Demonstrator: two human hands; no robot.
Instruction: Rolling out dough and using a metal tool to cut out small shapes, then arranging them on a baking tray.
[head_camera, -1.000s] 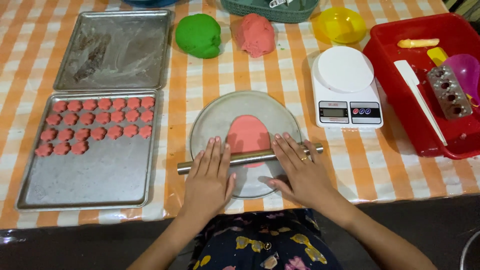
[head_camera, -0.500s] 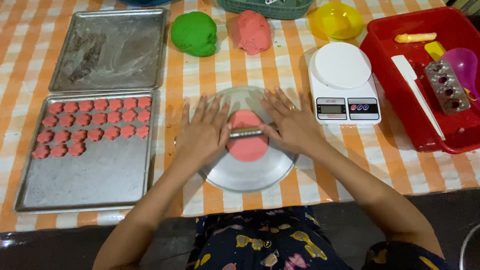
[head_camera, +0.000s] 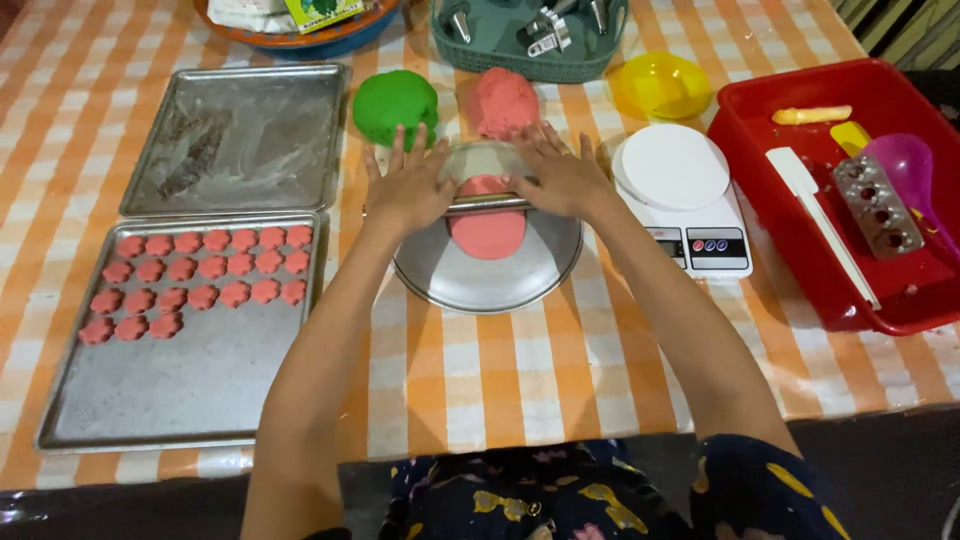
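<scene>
Both arms extend forward from the bottom of the head view, forearms bare and converging slightly toward the hands. Left hand (head_camera: 408, 188) lies palm down, fingers straight and spread, pointing away from the body, wrist roughly level with the forearm. Right hand (head_camera: 556, 172) mirrors it: palm down, fingers splayed forward, a ring visible on one finger; the two hands sit side by side at the same reach, well extended, with a narrow gap between the thumbs, neither hand curled into a grip.
</scene>
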